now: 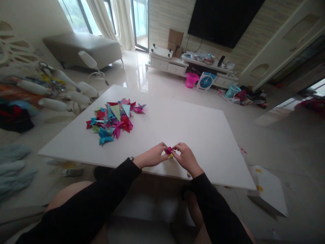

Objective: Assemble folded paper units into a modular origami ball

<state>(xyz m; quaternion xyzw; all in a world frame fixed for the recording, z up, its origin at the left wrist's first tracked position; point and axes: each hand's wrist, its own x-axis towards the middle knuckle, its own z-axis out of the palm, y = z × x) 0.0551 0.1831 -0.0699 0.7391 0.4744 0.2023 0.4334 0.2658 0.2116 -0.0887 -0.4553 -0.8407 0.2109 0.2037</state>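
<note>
Near the front edge of the white table (198, 128), a small folded piece of magenta paper (169, 149) is held between both hands. My left hand (154, 155) pinches it from the left, fingers closed. From the right, my right hand (185, 156) grips it with thumb and fingertips. Just below the paper lies a small yellow thing (170, 156), partly hidden by the fingers; its kind I cannot make out. At the table's left side is a pile of colourful folded paper origami pieces (111, 118), in blue, red, pink and green.
A small sticker-like patch (189, 175) is at the table's front edge. A white box (270, 188) stands on the floor to the right. Beyond the table are a pink basket (191, 80), a blue fan (207, 81) and a low white cabinet (175, 68).
</note>
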